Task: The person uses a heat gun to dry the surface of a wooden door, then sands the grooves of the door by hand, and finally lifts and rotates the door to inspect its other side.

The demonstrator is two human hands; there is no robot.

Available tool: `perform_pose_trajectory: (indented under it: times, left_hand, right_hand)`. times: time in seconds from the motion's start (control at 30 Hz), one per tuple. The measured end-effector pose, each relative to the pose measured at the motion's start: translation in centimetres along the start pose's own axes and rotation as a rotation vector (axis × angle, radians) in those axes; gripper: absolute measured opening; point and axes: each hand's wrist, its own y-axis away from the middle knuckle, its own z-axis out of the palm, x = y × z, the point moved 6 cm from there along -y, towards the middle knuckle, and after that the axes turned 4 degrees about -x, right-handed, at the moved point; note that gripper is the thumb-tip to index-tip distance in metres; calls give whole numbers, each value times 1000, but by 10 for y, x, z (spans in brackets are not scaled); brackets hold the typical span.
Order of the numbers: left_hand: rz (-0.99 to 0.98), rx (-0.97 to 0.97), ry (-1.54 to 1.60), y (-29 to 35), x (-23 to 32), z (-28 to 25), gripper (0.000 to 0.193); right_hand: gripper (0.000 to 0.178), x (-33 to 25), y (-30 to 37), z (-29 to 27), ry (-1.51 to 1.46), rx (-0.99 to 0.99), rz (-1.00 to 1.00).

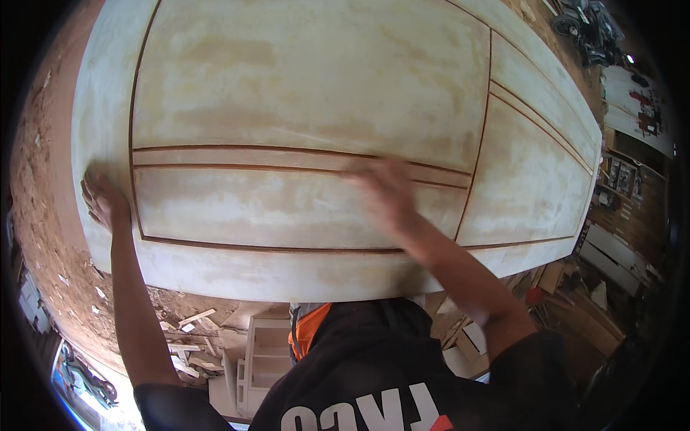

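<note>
I watched a big pale panel (309, 86) fill the view toward twelve o'clock. Its narrow strip (237, 156), between two brown grooves, ran long from nine toward three, dipping slightly. The right hand (386, 197) was the nearer, over the strip's right part, so most of the strip lay at nine o'clock from it; motion blur meant I couldn't tell its grip. The left hand (106, 199) rested at the panel's nine o'clock edge, fingers extended, grasping nothing visible. Beyond lay wood scraps (190, 348) toward eight and a white cabinet (269, 359) at seven.
</note>
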Motion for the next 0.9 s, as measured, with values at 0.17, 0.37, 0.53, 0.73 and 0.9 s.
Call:
perform_pose_trajectory:
  times: [0.17,0.37,0.53,0.73,0.9]
  left_hand:
    - [-12,-20,12,1,-7,-1,60]
    - [-64,51,6,5,2,1,62]
    - [-36,95,9,7,-9,2,62]
    - [-22,165,6,6,5,10,63]
    - [-48,94,23,5,-1,5,64]
  right_hand:
    - [40,-32,-45,29,-72,-54,-135]
    - [27,-8,-9,8,82,-44,-20]
    - [31,-65,-78,67,47,-77,-133]
    - [28,-22,-25,28,151,-37,124]
    - [14,-85,-98,91,133,13,-178]
